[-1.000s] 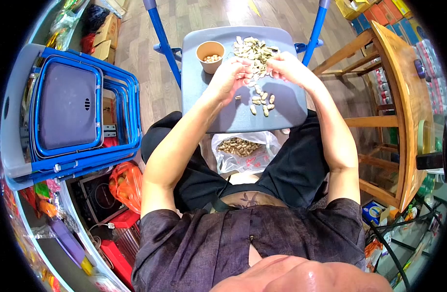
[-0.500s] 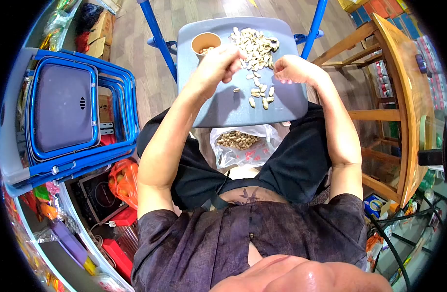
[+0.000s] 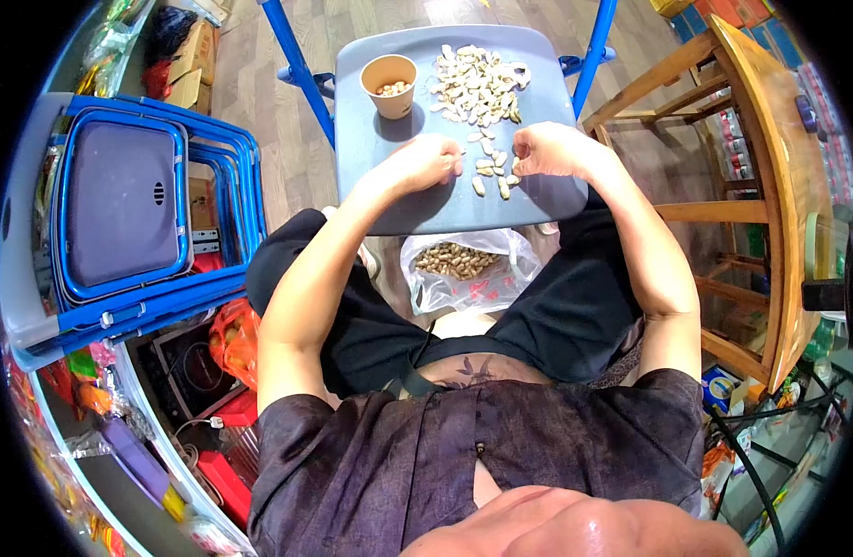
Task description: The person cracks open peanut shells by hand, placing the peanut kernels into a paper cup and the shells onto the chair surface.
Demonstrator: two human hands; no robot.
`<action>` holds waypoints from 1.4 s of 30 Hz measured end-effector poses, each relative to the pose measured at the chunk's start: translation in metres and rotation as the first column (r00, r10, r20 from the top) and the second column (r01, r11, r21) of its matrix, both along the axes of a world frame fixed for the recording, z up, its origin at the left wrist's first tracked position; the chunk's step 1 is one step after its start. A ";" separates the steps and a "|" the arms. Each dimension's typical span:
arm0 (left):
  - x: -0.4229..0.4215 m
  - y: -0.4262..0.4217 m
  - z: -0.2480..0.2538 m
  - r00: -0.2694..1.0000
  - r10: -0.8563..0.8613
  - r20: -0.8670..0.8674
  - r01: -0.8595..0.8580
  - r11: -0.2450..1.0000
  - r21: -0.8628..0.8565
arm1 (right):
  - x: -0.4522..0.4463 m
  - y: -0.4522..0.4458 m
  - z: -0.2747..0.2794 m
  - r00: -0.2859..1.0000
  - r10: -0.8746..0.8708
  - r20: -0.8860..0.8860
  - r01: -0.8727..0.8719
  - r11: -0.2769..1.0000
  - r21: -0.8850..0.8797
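Observation:
On a grey tabletop point(image 3: 426, 209) stands a tan paper cup point(image 3: 393, 104) with shelled nuts inside. Right of the cup spreads a heap of peanut shells point(image 3: 478, 85). Several whole peanuts point(image 3: 490, 167) lie nearer me, between my hands. My left hand point(image 3: 434, 160) is low over the tabletop below the cup, its fingers pinched; what they hold, if anything, is too small to name. My right hand point(image 3: 542, 151) is at the right edge of the whole peanuts, fingertips together near one of them; whether it is gripped is unclear.
An open plastic bag point(image 3: 473, 283) of peanuts lies between my legs, below the tabletop. Folded blue-framed chairs point(image 3: 129, 200) lean at the left by crowded shelves. A wooden stool or table point(image 3: 770, 218) stands on its side at the right.
My left hand has moved from near the cup's front down toward me, uncovering the cup. My right hand has left the shell heap and come down to the whole peanuts.

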State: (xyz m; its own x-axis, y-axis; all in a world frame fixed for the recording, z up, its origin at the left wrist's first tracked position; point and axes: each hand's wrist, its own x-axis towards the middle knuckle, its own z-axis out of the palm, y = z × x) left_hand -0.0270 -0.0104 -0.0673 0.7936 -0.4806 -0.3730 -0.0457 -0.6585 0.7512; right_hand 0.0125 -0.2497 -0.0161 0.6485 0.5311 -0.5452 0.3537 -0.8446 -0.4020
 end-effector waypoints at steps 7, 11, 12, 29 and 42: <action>0.016 -0.020 -0.015 0.984 0.175 0.038 -0.164 0.965 -0.205 | -0.013 -0.004 -0.003 0.979 0.016 0.204 -0.022 0.999 0.024; 0.025 -0.024 -0.007 0.963 0.259 0.079 -0.233 0.942 -0.241 | -0.013 -0.010 -0.006 0.975 0.022 0.220 -0.030 0.999 0.034; 0.026 -0.025 -0.004 0.958 0.272 0.093 -0.242 0.937 -0.251 | -0.012 -0.010 -0.006 0.977 0.028 0.210 -0.033 0.999 0.023; 0.003 -0.018 0.010 0.909 0.218 0.355 -0.193 0.976 -0.105 | -0.014 0.000 -0.007 0.956 0.062 0.285 -0.054 0.998 -0.036; -0.009 -0.021 0.048 0.920 0.322 -0.223 -0.387 0.662 -0.642 | -0.013 0.000 0.039 0.745 -0.094 -0.660 0.600 0.528 0.602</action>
State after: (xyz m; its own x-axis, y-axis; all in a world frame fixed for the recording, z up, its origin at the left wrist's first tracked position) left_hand -0.0358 -0.0316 -0.0192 0.9384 -0.3148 -0.1423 0.1686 0.0580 0.9840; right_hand -0.0005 -0.2499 0.0230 0.6424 0.6799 -0.3536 -0.3602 -0.1394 -0.9224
